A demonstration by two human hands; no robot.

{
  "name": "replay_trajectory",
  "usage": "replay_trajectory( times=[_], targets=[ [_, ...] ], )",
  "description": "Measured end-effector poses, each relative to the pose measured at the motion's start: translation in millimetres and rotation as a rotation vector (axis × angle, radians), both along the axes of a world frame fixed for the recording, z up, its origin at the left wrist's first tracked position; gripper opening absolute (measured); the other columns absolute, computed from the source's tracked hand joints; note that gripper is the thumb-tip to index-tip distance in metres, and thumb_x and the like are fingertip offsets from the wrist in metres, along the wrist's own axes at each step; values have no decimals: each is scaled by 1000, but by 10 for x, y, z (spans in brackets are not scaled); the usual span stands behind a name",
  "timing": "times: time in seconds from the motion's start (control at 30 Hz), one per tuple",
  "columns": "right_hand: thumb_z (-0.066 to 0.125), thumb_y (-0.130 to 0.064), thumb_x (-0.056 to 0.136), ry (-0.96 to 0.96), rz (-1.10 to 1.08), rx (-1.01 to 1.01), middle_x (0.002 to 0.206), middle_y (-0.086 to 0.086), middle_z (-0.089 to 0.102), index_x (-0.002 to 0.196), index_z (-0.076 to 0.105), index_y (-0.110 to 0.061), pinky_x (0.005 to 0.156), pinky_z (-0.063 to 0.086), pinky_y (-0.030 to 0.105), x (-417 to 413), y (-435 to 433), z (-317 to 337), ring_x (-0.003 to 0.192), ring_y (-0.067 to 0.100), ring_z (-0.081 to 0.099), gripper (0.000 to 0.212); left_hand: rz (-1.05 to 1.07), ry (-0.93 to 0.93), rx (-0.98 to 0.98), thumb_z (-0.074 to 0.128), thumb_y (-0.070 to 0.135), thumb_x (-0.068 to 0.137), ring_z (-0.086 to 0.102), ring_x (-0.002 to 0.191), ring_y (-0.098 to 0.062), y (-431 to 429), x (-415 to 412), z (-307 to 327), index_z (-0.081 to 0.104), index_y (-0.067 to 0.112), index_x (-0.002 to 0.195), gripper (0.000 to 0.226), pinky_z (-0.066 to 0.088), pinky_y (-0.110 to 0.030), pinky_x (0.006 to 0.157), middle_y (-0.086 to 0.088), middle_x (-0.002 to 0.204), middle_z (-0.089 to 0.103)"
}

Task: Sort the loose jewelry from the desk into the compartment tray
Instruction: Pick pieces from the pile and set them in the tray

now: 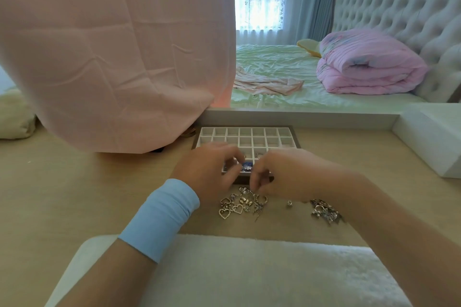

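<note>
The white tray (251, 137) with many little boxes is sitting on the counter (99, 194), near the back edge. Most of its boxes are showing nothing inside. A round blue piece (247, 166) is lying in a box in the front row of the tray. A small ring (260, 156) is sitting in a box just behind it.

The loose jewelry (239, 204) is lying in a heap on the counter, just in front of the tray's front edge. Shiny hearts and rings are showing in it. A second heap (324, 210) is lying more to the right, partly under the right arm. One tiny piece (289, 203) is sitting alone between the two heaps.

The two hands are close together over the front of the tray. The left hand (212, 169) is curling its fingers beside the blue piece. It is too blurry to tell if it is holding anything. A blue wristband (162, 217) is wrapping its wrist. The right hand (282, 174) is pointing its curled fingers down at the top of the first heap. I cannot tell if they are pinching a piece.

A big pink cloth (112, 45) is hanging over the back left part of the counter.
</note>
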State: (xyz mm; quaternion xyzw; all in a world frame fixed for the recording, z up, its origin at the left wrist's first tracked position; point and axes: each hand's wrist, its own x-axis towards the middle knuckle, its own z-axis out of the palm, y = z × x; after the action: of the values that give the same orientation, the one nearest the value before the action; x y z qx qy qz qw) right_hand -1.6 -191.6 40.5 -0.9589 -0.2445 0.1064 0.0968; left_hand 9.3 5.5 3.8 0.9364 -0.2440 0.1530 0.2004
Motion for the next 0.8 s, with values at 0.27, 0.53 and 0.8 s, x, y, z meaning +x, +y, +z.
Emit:
replay_trajectory(
  times=[0.27,0.53,0.8],
  targets=[
    [67,-34,89,-17,48,-50,93,-19,63,103,74,-45,75,45,23,-131,-60,-143,87,3,51,18,-115,20,97,60,38,88,45,81,-3,-82,-330,-255,64,35,95,8,35,-14,62,20,84,51],
    [67,-40,92,-114,53,-10,90,-22,59,99,75,-40,66,35,17,-91,-34,-269,85,1,49,11,-126,71,38,60,47,87,46,91,1,-60,-340,-327,65,37,104,20,47,-17,75,18,98,57],
    [61,-35,96,-97,-89,306,90,-18,65,95,66,-38,80,55,28,-141,33,-384,85,2,60,7,-74,136,-230,70,30,84,58,82,-5,23,-269,-371,67,32,96,12,48,-18,70,20,86,63]
  ],
)
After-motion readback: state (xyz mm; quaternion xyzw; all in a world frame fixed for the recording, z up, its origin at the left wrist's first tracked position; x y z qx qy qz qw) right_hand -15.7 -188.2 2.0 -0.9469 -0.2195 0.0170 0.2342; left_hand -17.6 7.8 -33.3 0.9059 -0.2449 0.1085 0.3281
